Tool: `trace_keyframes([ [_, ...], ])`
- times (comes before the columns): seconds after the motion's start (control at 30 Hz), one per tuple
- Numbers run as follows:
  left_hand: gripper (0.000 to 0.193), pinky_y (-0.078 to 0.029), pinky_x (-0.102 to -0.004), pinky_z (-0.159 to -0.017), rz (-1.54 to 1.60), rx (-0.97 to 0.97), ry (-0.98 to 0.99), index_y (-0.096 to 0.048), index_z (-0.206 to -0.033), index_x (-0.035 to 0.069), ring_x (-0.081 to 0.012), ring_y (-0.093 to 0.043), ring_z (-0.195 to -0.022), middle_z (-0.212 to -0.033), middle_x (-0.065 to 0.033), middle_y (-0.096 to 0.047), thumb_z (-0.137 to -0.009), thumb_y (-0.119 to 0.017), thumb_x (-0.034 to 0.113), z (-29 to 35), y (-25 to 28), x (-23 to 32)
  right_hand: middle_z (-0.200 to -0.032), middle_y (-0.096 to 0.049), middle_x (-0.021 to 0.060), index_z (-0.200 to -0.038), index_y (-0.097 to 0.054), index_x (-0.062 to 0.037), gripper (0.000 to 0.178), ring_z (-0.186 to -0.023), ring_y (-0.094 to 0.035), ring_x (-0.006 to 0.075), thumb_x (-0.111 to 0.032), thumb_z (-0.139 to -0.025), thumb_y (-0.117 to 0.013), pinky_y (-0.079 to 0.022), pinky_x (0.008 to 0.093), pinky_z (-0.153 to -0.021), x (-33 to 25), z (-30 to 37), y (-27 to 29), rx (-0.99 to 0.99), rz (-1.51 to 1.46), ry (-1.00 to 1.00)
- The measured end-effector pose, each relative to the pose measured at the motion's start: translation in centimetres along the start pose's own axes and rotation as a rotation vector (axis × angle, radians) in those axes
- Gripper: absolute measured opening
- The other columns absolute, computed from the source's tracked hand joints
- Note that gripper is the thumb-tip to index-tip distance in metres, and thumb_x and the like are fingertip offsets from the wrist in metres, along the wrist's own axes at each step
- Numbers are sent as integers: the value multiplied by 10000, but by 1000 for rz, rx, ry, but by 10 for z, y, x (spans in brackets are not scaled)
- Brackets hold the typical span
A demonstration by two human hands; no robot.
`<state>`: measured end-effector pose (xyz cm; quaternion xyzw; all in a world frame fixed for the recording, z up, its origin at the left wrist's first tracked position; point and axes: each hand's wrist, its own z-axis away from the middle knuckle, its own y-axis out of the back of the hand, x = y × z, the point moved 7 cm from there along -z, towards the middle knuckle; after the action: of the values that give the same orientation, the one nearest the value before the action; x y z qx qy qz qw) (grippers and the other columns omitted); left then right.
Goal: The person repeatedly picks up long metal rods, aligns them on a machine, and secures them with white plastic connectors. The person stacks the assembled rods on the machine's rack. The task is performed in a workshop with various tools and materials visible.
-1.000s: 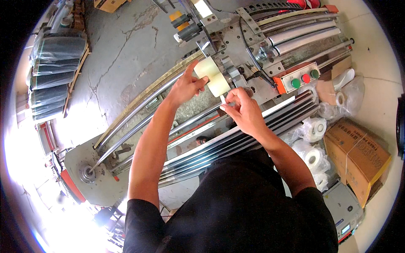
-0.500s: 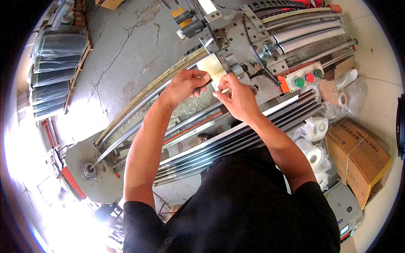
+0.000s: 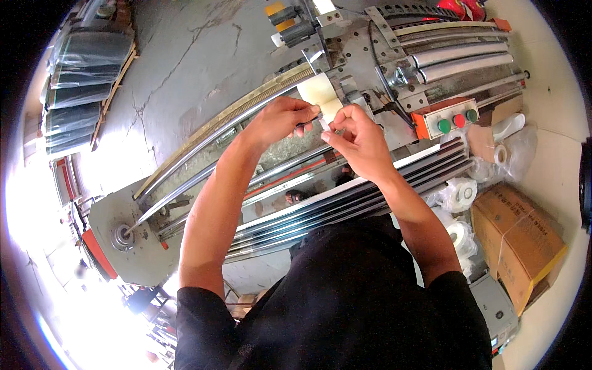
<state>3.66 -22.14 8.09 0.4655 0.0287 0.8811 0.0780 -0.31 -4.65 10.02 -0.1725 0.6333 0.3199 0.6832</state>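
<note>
Over the machine bed, my two hands are close together. Fingers pinched, my left hand point(image 3: 285, 119) grips a small dark thin object point(image 3: 307, 123) whose kind I cannot make out. My right hand point(image 3: 362, 143) holds a small white strip point(image 3: 325, 124) between thumb and fingers, close to the left fingertips. Just beyond the fingers is a cream-coloured sheet or pad point(image 3: 317, 91), partly covered by them. Long metal rods point(image 3: 179, 189) of the machine run under my left forearm.
To the right stands a control box point(image 3: 445, 117) with green and red buttons. Wrapped white rolls point(image 3: 461, 190) and a cardboard box point(image 3: 518, 237) lie beyond my right arm. Black-wrapped bundles point(image 3: 86, 80) sit on a pallet at far left. Dark bars point(image 3: 370, 191) lie between me and the bed.
The whole view has shifted slightly. The white strip now shows more plainly between my hands, and my right hand has turned a little, its fingers more raised.
</note>
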Motion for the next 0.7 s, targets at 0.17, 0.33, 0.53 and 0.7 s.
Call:
trace_keyframes([
  [0.17,347,-435,-274,-634,39,-8,-19,-750,-1034,33,-92,-558,-709,-822,6,-660,-1025,-614,353,-4,-1,-4,-924,-696,9,-1059,-518,-63,283,-625,-523,28,-97,-923,-764,-409,213,-551,-22,-1,3,-71,-221,45],
  [0.33,312,-455,-276,-646,100,-43,-5,-729,-1028,26,-106,-588,-723,-852,-18,-683,-1037,-565,292,1,-1,-6,-1055,-703,43,-1086,-551,-89,149,-607,-497,53,-206,-1030,-623,-418,228,-609,-31,-39,-4,-202,-477,8],
  [0.53,225,-470,-269,-611,213,40,15,-575,-1138,32,-123,-633,-724,-861,-79,-716,-1051,-543,236,11,-2,-2,-1030,-699,38,-1118,-605,-75,257,-602,-518,67,-323,-1069,-561,-406,233,-575,-3,-66,-3,-216,-348,-145],
  [0.7,198,-475,-278,-601,163,81,20,-485,-1099,53,-132,-641,-708,-871,-107,-736,-1049,-557,230,13,4,0,-1054,-700,46,-1130,-602,-70,328,-628,-547,76,-386,-1088,-524,-425,243,-582,23,-42,1,-247,-188,-259],
])
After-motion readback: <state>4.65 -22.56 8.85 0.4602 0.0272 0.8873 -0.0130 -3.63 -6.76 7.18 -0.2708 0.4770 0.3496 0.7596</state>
